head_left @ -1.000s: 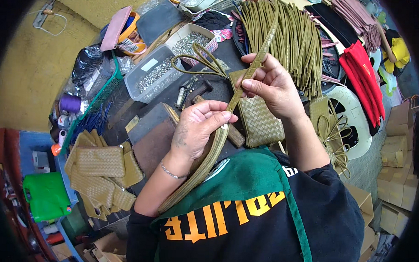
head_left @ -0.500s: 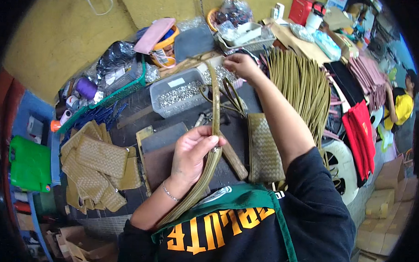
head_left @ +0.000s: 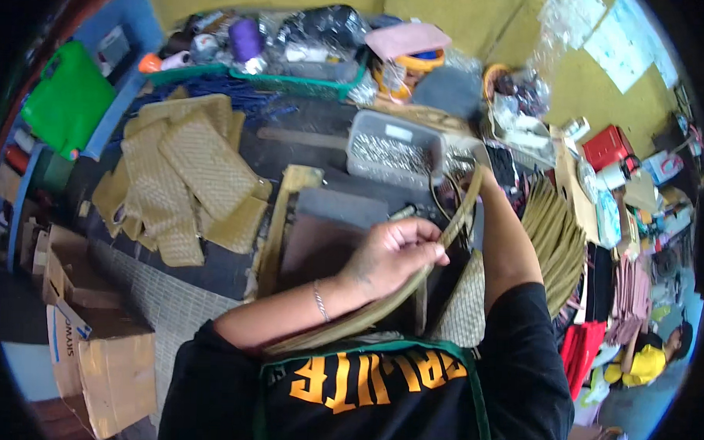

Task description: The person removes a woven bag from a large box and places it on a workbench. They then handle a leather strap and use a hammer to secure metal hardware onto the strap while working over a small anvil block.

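Here the left hand [head_left: 393, 256] pinches an olive strap [head_left: 412, 284]; a clear plastic box [head_left: 395, 148] sits beyond.

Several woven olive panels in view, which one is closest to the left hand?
The woven panel hanging just right of the left hand, beside the long strap it grips. The other panels lie stacked flat on the dark table, far to the left.

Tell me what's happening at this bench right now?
A person is working a long olive woven strap. The left hand pinches it near the middle, while the right arm stretches toward the strap's far end; that hand is hidden. A flat woven olive pouch lies under the right arm, and finished pouches are stacked to the left.
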